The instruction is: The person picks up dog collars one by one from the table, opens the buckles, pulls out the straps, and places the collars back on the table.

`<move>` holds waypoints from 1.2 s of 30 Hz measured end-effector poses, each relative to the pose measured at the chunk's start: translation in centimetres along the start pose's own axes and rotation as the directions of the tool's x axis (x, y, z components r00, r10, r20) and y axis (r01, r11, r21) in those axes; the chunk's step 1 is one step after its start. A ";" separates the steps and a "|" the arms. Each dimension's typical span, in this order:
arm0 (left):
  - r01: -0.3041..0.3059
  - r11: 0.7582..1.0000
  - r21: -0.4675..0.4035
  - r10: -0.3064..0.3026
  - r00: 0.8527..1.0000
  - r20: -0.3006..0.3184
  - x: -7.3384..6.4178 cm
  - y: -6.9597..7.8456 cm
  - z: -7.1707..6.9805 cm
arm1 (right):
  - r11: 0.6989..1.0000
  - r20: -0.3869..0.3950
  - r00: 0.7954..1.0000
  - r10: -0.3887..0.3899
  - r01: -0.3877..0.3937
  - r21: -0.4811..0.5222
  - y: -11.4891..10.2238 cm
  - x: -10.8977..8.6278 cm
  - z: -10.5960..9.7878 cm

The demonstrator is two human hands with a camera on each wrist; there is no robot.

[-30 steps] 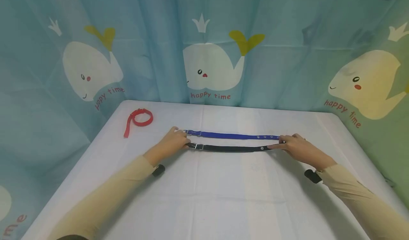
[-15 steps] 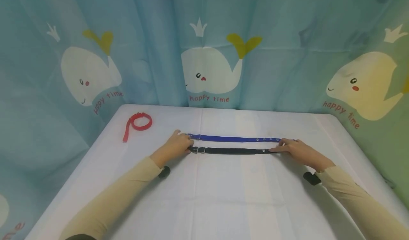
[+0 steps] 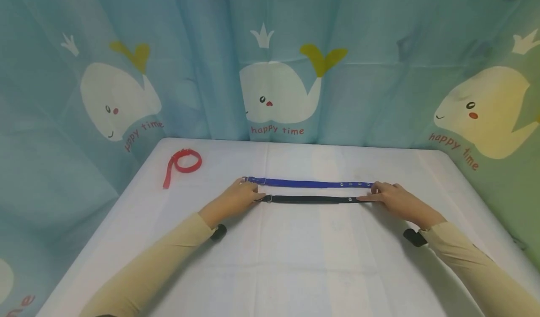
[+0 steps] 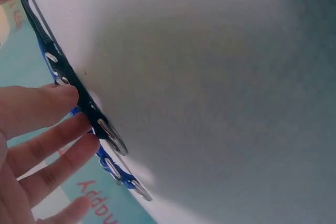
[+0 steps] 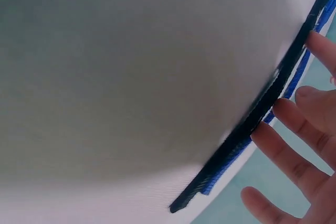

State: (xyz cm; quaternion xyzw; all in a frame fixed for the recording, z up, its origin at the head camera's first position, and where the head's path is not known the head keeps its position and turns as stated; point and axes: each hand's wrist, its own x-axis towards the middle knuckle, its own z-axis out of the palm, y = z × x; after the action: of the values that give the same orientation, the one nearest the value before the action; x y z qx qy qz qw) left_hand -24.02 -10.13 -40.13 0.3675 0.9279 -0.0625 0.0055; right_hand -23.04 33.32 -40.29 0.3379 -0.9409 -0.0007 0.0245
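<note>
A blue collar and a black collar lie stretched side by side across the white table, the black one nearer. Each has a metal buckle and ring at its left end. My left hand pinches the black collar by its buckle end; in the left wrist view its thumb overlaps the black strap. My right hand is at the other end, hiding both tips in the head view. The right wrist view shows its fairly straight fingers touching the black strap's edge, with the blue strap beneath.
A red collar lies coiled at the table's back left, its tail pointing toward me. Behind the white table hangs a blue curtain printed with whales.
My left hand has slid slightly right along the black collar, covering its buckle and baring the blue one's buckle end. My right hand has shifted only a little, and now covers the blue tip.
</note>
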 end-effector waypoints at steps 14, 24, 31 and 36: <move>0.046 0.997 -0.066 -0.049 0.998 -0.035 -1.3 -0.8 -0.3 | 0.997 -0.106 0.993 -0.051 0.044 -0.068 -1.2 2.8 -1.6; 0.172 0.978 -0.116 -0.198 0.943 -0.267 -4.8 -5.9 -0.5 | 0.962 -0.396 0.877 -0.271 0.262 -0.078 -7.8 12.9 -4.9; 0.214 0.975 -0.065 -0.219 0.864 -0.453 -6.7 -10.5 -0.1 | 0.932 -0.367 0.861 -0.352 0.359 -0.053 -11.7 20.6 -5.1; 0.288 0.956 -0.062 -0.287 0.862 -0.418 -7.6 -13.3 0.6 | 0.918 -0.259 0.882 -0.394 0.390 -0.072 -14.8 25.7 -4.6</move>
State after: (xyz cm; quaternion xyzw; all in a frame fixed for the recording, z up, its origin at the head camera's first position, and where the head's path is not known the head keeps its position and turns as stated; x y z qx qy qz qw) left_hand -27.60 -25.00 -38.79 0.2299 0.9512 0.0173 -0.2053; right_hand -33.18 5.66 -34.78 0.5178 -0.8409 0.0319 0.1542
